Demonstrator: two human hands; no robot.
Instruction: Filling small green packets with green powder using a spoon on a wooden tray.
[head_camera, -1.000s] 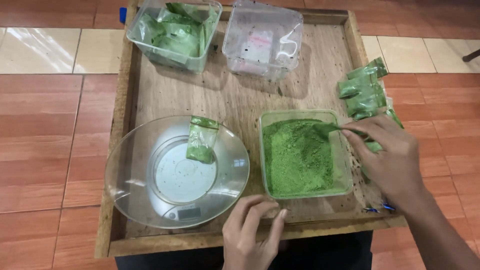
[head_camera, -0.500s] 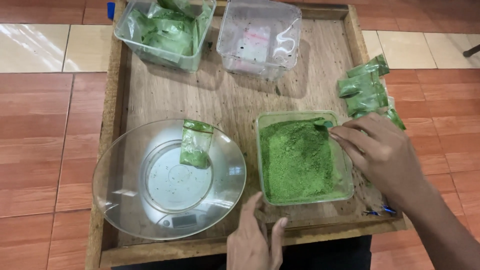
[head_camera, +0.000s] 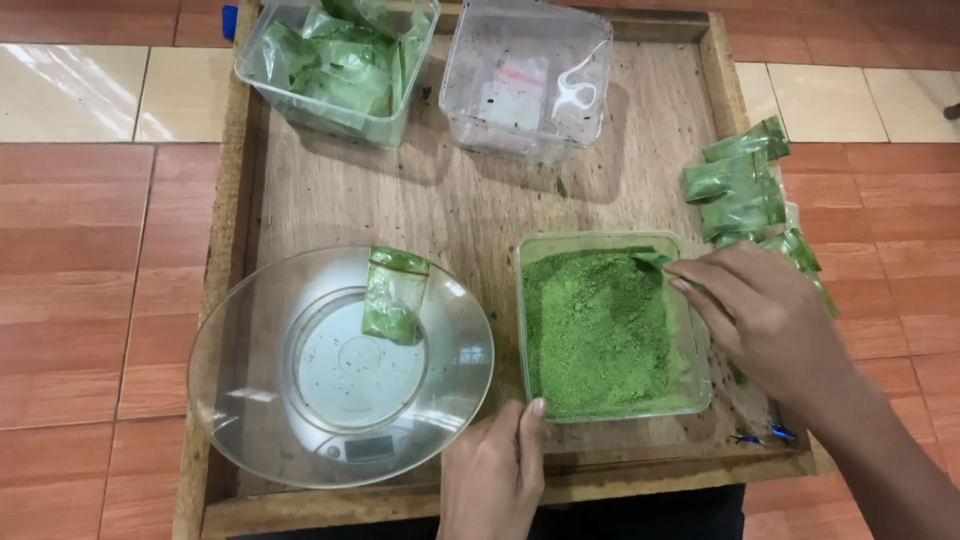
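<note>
My right hand (head_camera: 765, 315) holds a small spoon (head_camera: 655, 262) whose tip dips into the green powder at the far right corner of a clear square tub (head_camera: 610, 325). My left hand (head_camera: 492, 470) rests on the near edge of the wooden tray (head_camera: 480, 205), its thumb touching the tub's near left corner. To the left, a clear glass bowl (head_camera: 340, 365) sits on a kitchen scale, and a small plastic pouch (head_camera: 393, 295) partly filled with green powder leans inside it.
A pile of filled green pouches (head_camera: 745, 190) lies at the tray's right edge. At the back stand a clear tub with green pouches (head_camera: 335, 60) and a clear tub with empty bags (head_camera: 525, 75). Red and cream floor tiles surround the tray.
My right hand has brought the spoon down into the powder. My left hand has slid forward and right to the tub's near corner. The view has shifted slightly.
</note>
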